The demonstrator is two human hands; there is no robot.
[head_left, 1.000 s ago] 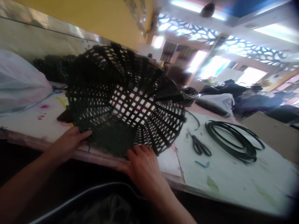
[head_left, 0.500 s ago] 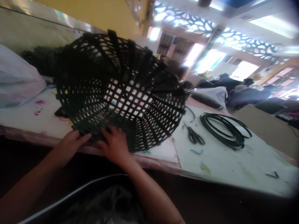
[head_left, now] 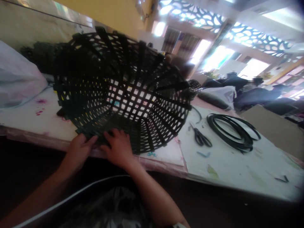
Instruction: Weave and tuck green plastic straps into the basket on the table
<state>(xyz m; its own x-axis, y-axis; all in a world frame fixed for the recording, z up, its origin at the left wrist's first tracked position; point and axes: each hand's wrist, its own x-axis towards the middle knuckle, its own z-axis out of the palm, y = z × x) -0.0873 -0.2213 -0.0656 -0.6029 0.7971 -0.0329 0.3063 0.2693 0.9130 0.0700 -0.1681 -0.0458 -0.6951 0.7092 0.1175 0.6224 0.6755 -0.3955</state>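
Observation:
A large dark green basket (head_left: 163, 110), woven from flat strips, lies tilted on the table with its open mouth toward me. Light shows through the square lattice of its bottom. Both of my hands are on the near rim. My left hand (head_left: 79, 148) pinches the edge between thumb and fingers, with the fingertips partly hidden. Just to its right, my right hand (head_left: 118, 147) grips the same rim, its fingers over the inner wall and its thumb pointing toward the left hand.
On the table (head_left: 228, 167) to the right lie black-handled scissors (head_left: 201, 137), a coil of dark green strip (head_left: 235, 134) and small offcuts (head_left: 282, 179). A white plastic bag (head_left: 19, 76) sits at the left. People (head_left: 232, 79) are in the background.
My left hand has shifted right along the rim, closer to my right hand. The basket has turned slightly in place. The whole view has moved a little.

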